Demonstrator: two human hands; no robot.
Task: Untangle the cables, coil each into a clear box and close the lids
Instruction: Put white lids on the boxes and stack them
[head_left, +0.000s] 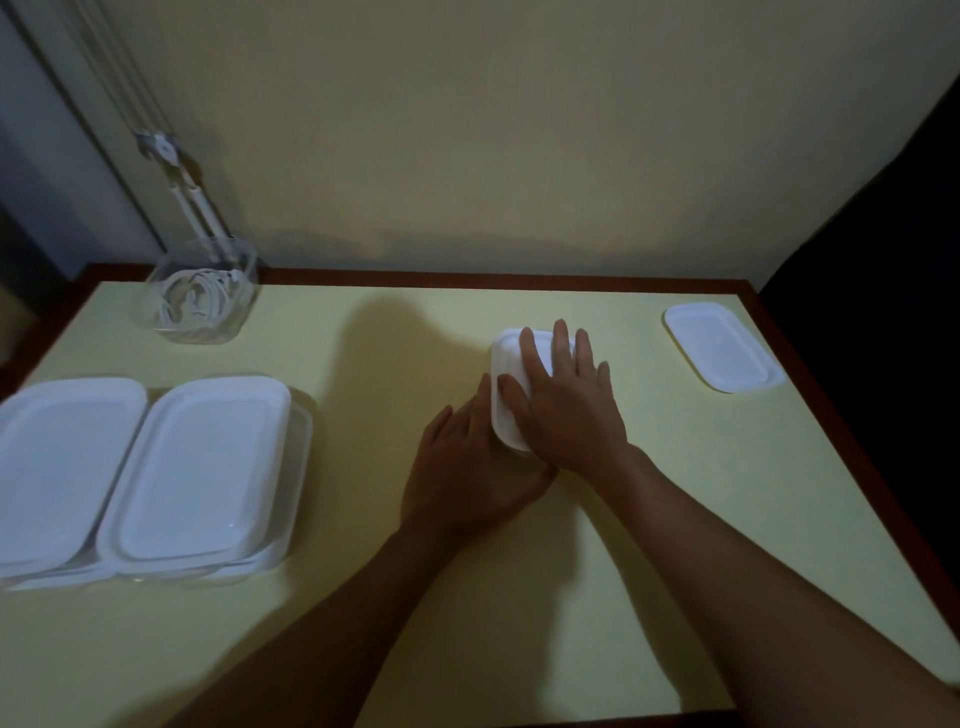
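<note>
A clear box with a white lid (506, 374) stands near the middle of the table. My right hand (563, 402) lies flat on the lid, fingers straight, pressing down. My left hand (470, 462) is against the box's near left side; its fingers are partly hidden under the right hand. At the far left corner, an open clear box (202, 296) holds a coiled white cable (195, 304). A loose white lid (722, 345) lies at the far right. Two lidded boxes (197, 467) sit side by side at the left edge.
The yellow table (363, 597) has a dark red rim and meets a wall at the back. A white bracket or cord fitting (166, 156) hangs on the wall above the open box. A dark shape borders the right side.
</note>
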